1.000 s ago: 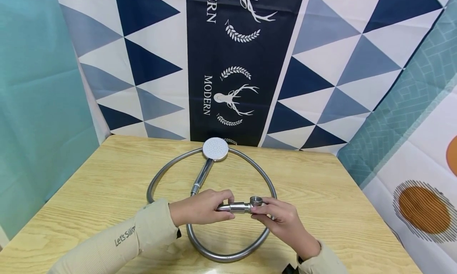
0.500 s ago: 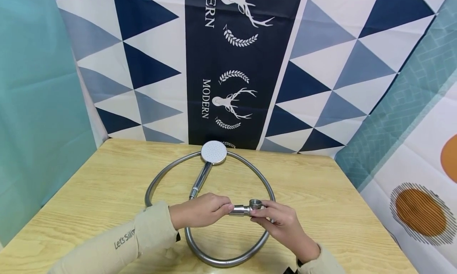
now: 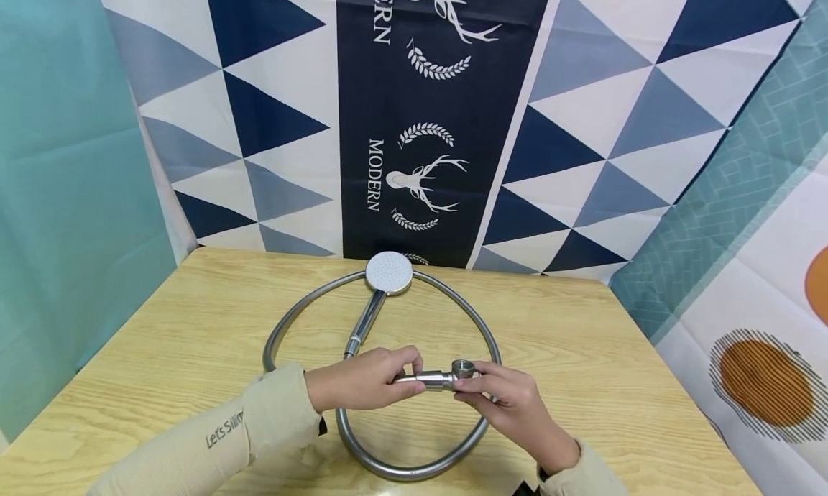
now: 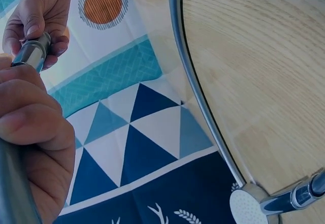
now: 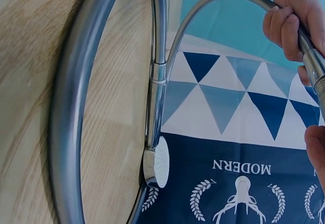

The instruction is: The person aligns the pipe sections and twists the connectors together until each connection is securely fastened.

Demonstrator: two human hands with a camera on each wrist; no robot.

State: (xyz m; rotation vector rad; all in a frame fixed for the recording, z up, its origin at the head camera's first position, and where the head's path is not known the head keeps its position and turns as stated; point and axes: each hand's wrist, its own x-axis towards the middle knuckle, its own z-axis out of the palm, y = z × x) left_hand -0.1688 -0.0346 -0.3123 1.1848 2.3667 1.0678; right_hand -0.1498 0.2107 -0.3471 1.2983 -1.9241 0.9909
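My left hand (image 3: 362, 379) grips the end of a grey metal shower hose (image 3: 486, 331) beside its chrome connector nut (image 3: 430, 379). Thumb and index finger sit on either side of the hose end. With its fingertips, my right hand (image 3: 511, 395) pinches a metal elbow fitting (image 3: 462, 370), whose threaded round mouth faces up. Nut and elbow are in line and touching; how far they are joined I cannot tell. Behind the hands lies a hand shower (image 3: 389, 272) with a white spray face, its chrome handle pointing towards the left hand.
A light wooden table (image 3: 556, 352) carries the hose, which curves in a wide loop around and below the hands. Patterned cloth (image 3: 414, 122) hangs behind the table, with a teal cloth (image 3: 84, 158) on the left and another patterned cloth (image 3: 744, 323) on the right.
Half a second ago my left thumb lay across the top of the nut; now the hand has rolled back, with index finger above and thumb below. My right hand keeps its pinch on the elbow fitting.
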